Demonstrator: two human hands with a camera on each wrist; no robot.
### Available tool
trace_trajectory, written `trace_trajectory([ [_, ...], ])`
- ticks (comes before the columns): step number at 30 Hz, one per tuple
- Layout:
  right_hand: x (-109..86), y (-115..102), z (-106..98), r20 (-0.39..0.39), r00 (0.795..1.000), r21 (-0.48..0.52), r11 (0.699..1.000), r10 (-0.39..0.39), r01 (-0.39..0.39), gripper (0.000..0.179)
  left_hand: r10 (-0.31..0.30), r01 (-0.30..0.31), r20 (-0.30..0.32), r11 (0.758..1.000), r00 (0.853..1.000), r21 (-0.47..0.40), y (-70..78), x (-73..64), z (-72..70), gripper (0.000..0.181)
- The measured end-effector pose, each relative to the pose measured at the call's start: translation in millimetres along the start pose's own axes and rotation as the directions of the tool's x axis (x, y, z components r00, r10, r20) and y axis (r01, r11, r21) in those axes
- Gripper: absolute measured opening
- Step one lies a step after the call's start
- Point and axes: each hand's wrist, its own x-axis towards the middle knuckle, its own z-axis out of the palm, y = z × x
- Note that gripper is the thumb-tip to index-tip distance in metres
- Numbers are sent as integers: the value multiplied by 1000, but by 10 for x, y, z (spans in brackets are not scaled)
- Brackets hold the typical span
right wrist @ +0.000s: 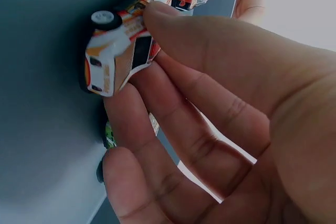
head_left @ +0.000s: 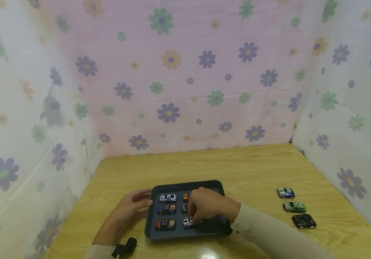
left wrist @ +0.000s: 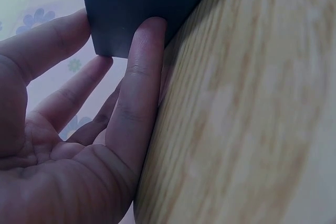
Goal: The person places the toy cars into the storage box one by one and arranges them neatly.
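A dark grey tray (head_left: 172, 235) lies on the wooden table. My left hand (head_left: 130, 207) is at its left side, with straight fingers touching the outer wall (left wrist: 126, 9). Over the tray, my right hand (head_left: 206, 203) pinches a white toy car (right wrist: 113, 59) with orange and red markings between thumb and fingers, close to the tray floor. To its left stand a white-and-black car (head_left: 168, 198), a blue car (head_left: 166, 209) and a red car (head_left: 165, 225). An orange car (head_left: 186, 197) and a dark grey car (head_left: 184, 208) are partly hidden behind the right hand.
Right of the tray, a white-and-blue car (head_left: 285, 192), a green car (head_left: 294, 207) and a black car (head_left: 303, 221) form a column on the table (head_left: 253, 172). Flower-patterned cloth (head_left: 185, 72) walls in the back and sides. A black device (head_left: 125, 248) sits at the left wrist.
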Motion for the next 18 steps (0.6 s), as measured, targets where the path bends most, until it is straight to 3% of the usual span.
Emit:
trace_trajectory([
  [10, 7, -47, 4, -6, 1000, -59, 998, 19, -19, 14, 1, -1, -5, 1000, 1000, 12, 26, -10, 6, 61],
  [18, -44, -40, -52, -29, 999, -20, 1000, 21, -21, 14, 6, -6, 7, 1000, 1000, 15, 2, -4, 4, 64],
])
